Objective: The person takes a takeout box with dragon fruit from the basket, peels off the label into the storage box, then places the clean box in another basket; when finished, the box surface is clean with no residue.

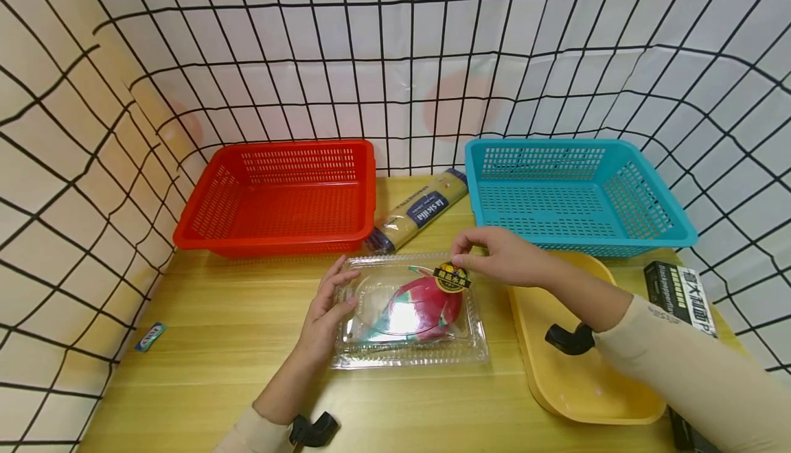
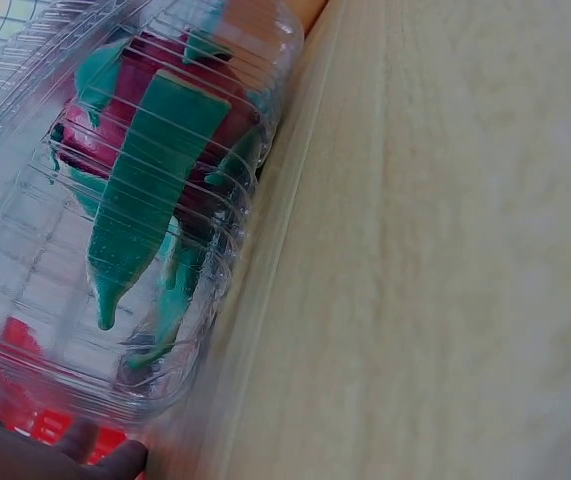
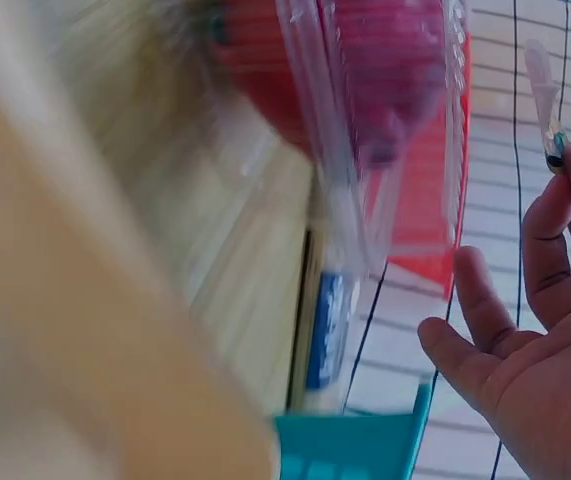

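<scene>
A clear plastic clamshell box (image 1: 364, 353) lies on the wooden table, with a pink dragon fruit (image 1: 426, 305) inside. The left wrist view shows a green okra-like pod (image 2: 155, 190) beside the fruit through the ridged wall. My left hand (image 1: 324, 312) rests against the box's left side, thumb and fingers at its edge. At the top right corner, my right hand (image 1: 497, 255) pinches a round black-and-gold sticker (image 1: 452, 277) between thumb and index finger. In the right wrist view the sticker (image 3: 554, 145) appears edge-on, clear of the box there.
A red basket (image 1: 274, 237) and a blue basket (image 1: 581, 233) stand at the back, a spaghetti packet (image 1: 426, 207) between them. A yellow tray (image 1: 537, 343) sits right under my forearm, near a black box (image 1: 680, 295). A small green packet (image 1: 150, 337) lies left. Wire mesh surrounds the table.
</scene>
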### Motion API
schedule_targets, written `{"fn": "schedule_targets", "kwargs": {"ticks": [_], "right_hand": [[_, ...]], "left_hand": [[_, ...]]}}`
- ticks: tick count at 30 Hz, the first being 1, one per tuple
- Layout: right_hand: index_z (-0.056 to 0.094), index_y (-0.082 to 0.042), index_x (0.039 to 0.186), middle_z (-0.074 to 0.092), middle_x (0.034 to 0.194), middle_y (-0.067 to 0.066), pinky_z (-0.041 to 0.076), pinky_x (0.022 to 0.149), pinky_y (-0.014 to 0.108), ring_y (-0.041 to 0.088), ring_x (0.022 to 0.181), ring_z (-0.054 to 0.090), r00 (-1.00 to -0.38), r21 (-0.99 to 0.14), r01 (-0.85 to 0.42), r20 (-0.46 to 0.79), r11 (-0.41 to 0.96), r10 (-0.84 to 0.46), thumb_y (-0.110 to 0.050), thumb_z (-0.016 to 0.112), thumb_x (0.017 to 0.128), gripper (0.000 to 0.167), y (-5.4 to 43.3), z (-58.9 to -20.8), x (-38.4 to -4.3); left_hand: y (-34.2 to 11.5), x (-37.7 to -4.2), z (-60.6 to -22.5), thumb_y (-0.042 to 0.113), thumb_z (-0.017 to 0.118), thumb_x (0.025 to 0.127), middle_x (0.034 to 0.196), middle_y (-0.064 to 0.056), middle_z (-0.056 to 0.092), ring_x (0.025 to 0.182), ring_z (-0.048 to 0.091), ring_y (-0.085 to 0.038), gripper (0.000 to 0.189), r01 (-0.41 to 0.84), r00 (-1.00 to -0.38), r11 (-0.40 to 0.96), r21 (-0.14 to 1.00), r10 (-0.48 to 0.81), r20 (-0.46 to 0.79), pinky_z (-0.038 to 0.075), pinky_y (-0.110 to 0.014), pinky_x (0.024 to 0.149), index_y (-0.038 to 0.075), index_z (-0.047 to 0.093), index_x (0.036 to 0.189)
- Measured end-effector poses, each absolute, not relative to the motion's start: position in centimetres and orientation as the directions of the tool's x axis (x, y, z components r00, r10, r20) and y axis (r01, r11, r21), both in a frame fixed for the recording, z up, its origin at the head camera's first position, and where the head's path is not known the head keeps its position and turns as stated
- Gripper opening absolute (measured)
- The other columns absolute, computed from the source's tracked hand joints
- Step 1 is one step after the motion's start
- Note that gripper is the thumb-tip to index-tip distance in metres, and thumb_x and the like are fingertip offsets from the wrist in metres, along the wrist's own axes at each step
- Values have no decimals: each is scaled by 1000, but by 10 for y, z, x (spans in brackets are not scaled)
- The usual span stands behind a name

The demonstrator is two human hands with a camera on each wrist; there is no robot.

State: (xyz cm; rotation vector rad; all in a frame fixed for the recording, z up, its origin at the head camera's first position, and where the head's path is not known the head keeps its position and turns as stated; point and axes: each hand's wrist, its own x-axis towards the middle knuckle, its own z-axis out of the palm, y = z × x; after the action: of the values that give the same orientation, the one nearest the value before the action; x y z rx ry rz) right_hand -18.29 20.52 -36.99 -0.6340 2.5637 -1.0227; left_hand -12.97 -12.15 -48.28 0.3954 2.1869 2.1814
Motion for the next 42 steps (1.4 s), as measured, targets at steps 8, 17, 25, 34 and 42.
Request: {"fn": "schedule_targets", "kwargs": {"ticks": [8,17,25,34,42], "right_hand": [[67,-18,101,68,98,-3,48,75,31,21,93,57,-883,-665,-248,-144,704,-447,-27,64,102,9,251,-360,-165],[68,-20,100,69,92,-4,48,68,25,13,81,60,-912,-622,-185,-180,761,-369,-31,67,100,12,311,-376,-147],[70,-19,96,71,88,-8,42,63,24,5,74,53,-903,-591,-152,-243,792,-355,-30,70,97,11,335,-399,-141],[71,-18,94,69,87,-1,38,58,24,5,70,47,-919,-591,-117,-240,798,-313,-29,73,95,11,342,-407,-137],[72,-19,100,71,97,0,48,65,24,7,81,59,-951,-577,-110,-177,810,-255,-32,71,97,13,357,-395,-140]], "left_hand": [[-121,-130,-483,3,52,97,171,-14,17,159,10,-39,42,168,-965,-14,986,201,168,3,-71,123,-2,51,138],[-122,-131,-483,2,52,96,170,-15,17,159,9,-40,41,175,-964,-30,984,197,178,2,-71,123,-4,50,137],[-123,-131,-484,2,52,96,170,-15,17,158,10,-40,41,179,-965,-27,983,192,181,2,-72,123,-4,50,136],[-122,-131,-484,0,51,95,170,-17,16,158,9,-40,42,184,-963,-46,982,191,189,1,-72,122,-7,49,136],[-122,-131,-484,2,52,95,170,-15,17,158,8,-41,42,173,-965,-39,984,194,177,1,-72,122,-5,49,137]]}}
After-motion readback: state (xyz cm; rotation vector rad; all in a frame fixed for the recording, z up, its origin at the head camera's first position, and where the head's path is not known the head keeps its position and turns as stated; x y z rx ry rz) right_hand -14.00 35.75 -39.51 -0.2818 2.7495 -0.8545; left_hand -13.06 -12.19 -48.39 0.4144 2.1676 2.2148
